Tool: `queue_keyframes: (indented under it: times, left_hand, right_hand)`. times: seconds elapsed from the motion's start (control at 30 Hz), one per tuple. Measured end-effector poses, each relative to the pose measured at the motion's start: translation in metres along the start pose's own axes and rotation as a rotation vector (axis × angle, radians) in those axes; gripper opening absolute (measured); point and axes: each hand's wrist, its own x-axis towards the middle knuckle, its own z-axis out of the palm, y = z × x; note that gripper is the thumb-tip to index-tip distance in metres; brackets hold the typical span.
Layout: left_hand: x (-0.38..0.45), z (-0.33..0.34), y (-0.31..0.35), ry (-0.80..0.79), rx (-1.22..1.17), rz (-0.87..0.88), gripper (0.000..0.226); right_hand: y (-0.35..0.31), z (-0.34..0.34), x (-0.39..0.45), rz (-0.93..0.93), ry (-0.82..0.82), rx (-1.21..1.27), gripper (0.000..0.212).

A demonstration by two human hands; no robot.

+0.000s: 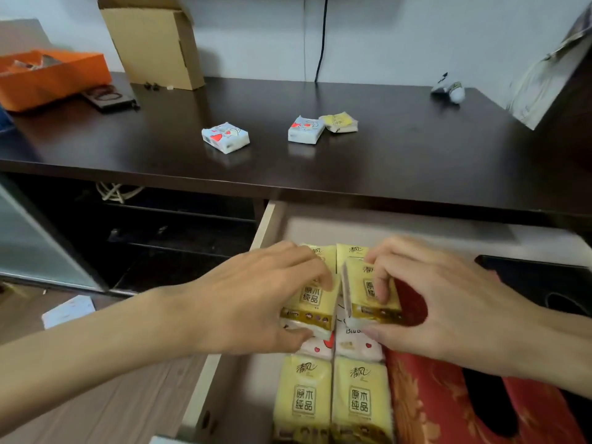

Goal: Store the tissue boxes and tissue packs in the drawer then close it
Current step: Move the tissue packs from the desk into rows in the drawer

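Both hands grip yellow tissue packs over the open drawer (272,219). Left hand (256,299) pinches the left pack (312,302) between thumb below and fingers above; right hand (448,302) clamps the right pack (373,299) likewise, that pack tilted with its left edge raised. Both packs sit on top of a layer of heart-printed packs (320,346), with two more yellow packs (333,398) nearer the drawer front and a red tissue box (448,405) lying beside them on the right. Three small packs (226,137) rest on the desk top (416,149), well apart from the drawer, not yet stored.

To finish this step well, the tilted pack should likely be levelled and pressed flush against its neighbour, so the two form one flat row. Keeping the stack low matters: a raised corner could catch the desk edge when the drawer is pushed shut. Space behind should be kept for the remaining packs.
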Motion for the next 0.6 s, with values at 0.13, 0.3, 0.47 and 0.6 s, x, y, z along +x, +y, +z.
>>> queue_keyframes:
  times: [0.13,0.3,0.47,0.6]
  left_hand:
    - [-0.005,0.017,0.004,-0.025,0.038,0.006,0.056]
    - [-0.003,0.023,0.005,-0.021,0.055,0.018,0.059]
    - [-0.006,0.025,0.005,-0.032,0.063,0.036,0.059]
    - [-0.006,0.026,0.004,-0.039,0.093,0.037,0.061]
  right_hand:
    - [-0.003,0.013,-0.002,-0.021,-0.071,-0.120,0.039]
    - [-0.007,0.020,0.005,-0.023,-0.120,-0.190,0.039]
    - [-0.009,0.017,0.008,-0.002,-0.202,-0.250,0.045]
    - [-0.009,0.015,0.010,0.016,-0.262,-0.276,0.047]
